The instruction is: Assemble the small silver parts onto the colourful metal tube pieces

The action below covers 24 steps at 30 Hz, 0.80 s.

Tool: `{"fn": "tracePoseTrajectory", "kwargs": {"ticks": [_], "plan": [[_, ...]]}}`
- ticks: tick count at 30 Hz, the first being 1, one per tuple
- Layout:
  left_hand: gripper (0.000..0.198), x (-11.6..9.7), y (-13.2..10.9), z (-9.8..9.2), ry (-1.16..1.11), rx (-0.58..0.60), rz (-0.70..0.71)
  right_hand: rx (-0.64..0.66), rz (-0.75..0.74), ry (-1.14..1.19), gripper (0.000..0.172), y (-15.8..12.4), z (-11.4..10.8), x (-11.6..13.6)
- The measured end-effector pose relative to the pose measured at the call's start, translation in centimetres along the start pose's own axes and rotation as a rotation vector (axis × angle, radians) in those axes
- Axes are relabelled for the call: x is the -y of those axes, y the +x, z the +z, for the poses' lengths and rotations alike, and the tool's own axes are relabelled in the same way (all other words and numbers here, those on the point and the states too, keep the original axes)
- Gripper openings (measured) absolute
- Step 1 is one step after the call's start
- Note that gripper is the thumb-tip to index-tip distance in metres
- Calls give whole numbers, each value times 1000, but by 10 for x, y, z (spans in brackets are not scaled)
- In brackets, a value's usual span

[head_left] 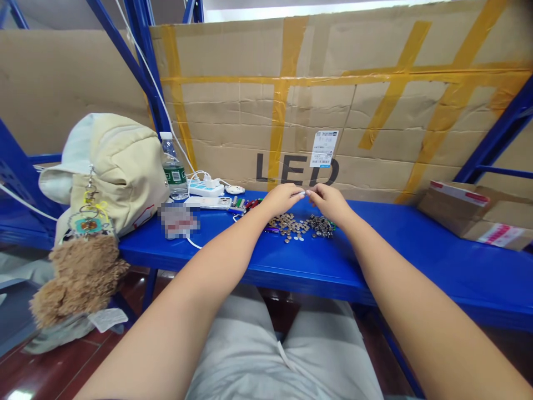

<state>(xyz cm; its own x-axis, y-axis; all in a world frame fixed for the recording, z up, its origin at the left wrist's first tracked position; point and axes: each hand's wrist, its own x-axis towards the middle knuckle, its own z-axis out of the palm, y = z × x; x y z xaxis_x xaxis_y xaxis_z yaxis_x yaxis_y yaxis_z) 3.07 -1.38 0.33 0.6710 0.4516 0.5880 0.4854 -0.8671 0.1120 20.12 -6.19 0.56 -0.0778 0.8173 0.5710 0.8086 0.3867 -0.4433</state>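
My left hand [285, 195] and my right hand [328, 201] meet above the blue table, their fingertips pinched close together. Whatever sits between the fingers is too small to make out. Below them lies a loose spread of small round brownish-gold pieces [291, 225], looking like buttons or coins. Beside it, under my right hand, is a heap of small dark metal pieces [320, 224]. A thin purple object [272, 229] rests at the left of the round pieces, and red items [252, 205] lie partly behind my left forearm.
On the blue table [400, 244], a phone [210, 202], power strip [204, 187] with cables and water bottle [175, 169] stand left, next to a cream bag [120, 161] with a plush charm. A large cardboard sheet [233, 122] backs the table; a small box [466, 214] sits right.
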Motion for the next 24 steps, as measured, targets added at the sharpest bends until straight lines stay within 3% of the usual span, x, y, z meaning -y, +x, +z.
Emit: {"fn": "tracePoseTrajectory", "kwargs": {"ticks": [4, 8, 14, 17, 20, 24], "plan": [[30, 0, 1, 1, -21, 9, 19, 2, -35, -69, 27, -1, -3, 0], [30, -11, -2, -3, 189, 15, 6, 28, 16, -1, 30, 0, -2, -1], [30, -23, -5, -8, 434, -25, 80, 185, 244, 551, 41, -4, -2, -1], [31, -25, -4, -7, 447, -34, 86, 244, 281, 667, 39, -4, -2, 1], [31, -25, -2, -4, 390, -26, 21, 202, 268, 524, 34, 0, -5, 0], [31, -19, -1, -4, 276, 2, -80, 61, 193, -30, 33, 6, -20, -15]]}}
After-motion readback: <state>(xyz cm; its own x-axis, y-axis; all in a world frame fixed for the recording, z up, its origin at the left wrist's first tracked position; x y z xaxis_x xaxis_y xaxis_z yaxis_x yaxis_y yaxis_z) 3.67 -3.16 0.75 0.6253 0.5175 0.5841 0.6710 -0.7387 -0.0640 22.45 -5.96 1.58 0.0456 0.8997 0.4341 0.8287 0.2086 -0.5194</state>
